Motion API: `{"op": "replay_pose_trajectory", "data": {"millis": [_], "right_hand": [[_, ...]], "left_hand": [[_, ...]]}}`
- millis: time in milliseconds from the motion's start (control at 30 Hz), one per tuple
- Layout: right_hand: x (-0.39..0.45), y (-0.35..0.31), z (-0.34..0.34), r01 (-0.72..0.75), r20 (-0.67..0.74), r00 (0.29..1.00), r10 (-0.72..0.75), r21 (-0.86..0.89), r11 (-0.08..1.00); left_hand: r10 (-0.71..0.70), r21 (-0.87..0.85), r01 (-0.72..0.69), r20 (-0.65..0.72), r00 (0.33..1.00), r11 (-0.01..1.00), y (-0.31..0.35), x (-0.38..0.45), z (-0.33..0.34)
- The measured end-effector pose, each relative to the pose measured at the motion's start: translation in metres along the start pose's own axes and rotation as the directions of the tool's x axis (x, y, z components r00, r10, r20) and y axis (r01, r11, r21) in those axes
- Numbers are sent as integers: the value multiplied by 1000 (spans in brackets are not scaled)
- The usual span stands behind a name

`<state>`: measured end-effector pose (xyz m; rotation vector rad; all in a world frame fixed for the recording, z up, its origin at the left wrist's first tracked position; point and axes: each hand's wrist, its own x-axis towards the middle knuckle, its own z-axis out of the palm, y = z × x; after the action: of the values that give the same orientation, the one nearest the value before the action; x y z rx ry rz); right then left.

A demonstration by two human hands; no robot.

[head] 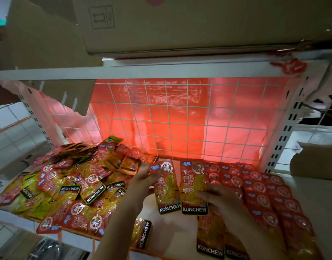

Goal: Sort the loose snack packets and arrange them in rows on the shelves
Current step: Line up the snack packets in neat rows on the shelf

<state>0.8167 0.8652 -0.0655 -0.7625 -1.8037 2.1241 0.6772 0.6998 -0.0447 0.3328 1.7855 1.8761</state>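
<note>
- Fingers of your left hand (142, 177) pinch the left packet (166, 186) at its top; right hand (215, 197) grips the right packet (193, 186) low.
- Both long axes run front-to-back on the shelf (311, 186); the sorted rows (264, 188) lie rightward, nearer your right hand.

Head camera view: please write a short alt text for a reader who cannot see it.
A person's left hand and right hand each hold a red-and-yellow snack packet above a white shelf. A loose pile of packets lies left; overlapping rows lie right, before a wire grid.
</note>
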Motion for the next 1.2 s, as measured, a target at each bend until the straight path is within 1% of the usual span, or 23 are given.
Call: {"op": "replay_pose_trajectory", "data": {"millis": [67, 200, 267, 333, 400, 467, 567, 600, 667, 767, 833, 900, 967, 1000, 1100, 1200], "right_hand": [[0, 2, -3, -21, -15, 1000, 21, 20, 1000], [-6, 6, -5, -32, -55, 998, 30, -27, 999], [-10, 10, -3, -43, -117, 992, 41, -18, 999], [-12, 13, -1, -65, -199, 978, 69, 27, 998], [-14, 16, 0, -76, -267, 960, 89, 61, 995], [-17, 16, 5, -61, -319, 944, 79, 64, 996], [-26, 17, 16, -47, -380, 923, 67, 60, 997], [-29, 17, 21, -64, -383, 921, 74, 39, 997], [-34, 20, 29, -124, -392, 916, 79, -91, 988], [-36, 17, 43, -207, -399, 916, 49, -364, 908], [-36, 9, 51, -237, -369, 929, 24, -543, 805], [-33, 2, 54, -270, -365, 931, 14, -662, 699], [-28, -2, 55, -288, -367, 930, -9, -745, 601], [-24, -2, 54, -296, -373, 928, -20, -766, 571], [-14, -4, 56, -300, -386, 920, -61, -797, 524], [-3, -8, 59, -338, -412, 908, -71, -823, 456]], "left_hand": [[-16, 8, 16, 20, 1000, 1000, -1, 5, 3], [-56, 81, 52, 54, 997, 995, -4, 27, 3], [-123, 101, 114, 85, 989, 988, -6, 43, 1], [-188, 127, 170, 149, 971, 977, -5, 58, -1], [-237, 185, 197, 227, 945, 963, -3, 71, -1], [-258, 240, 187, 308, 916, 953, -2, 84, 0], [-262, 340, 122, 404, 876, 932, -2, 103, 3], [-264, 365, 104, 424, 866, 925, -3, 109, 5], [-265, 393, 74, 459, 848, 917, -5, 118, 10], [-269, 428, 40, 491, 829, 903, -6, 127, 20], [-261, 451, 6, 506, 822, 893, -8, 133, 27], [-248, 470, -25, 509, 824, 882, -10, 139, 32], [-233, 488, -54, 508, 829, 871, -13, 143, 36], [-225, 491, -63, 505, 833, 869, -14, 146, 37], [-209, 483, -57, 478, 853, 874, -19, 151, 39], [-198, 463, -47, 466, 862, 885, -23, 156, 38]]}}
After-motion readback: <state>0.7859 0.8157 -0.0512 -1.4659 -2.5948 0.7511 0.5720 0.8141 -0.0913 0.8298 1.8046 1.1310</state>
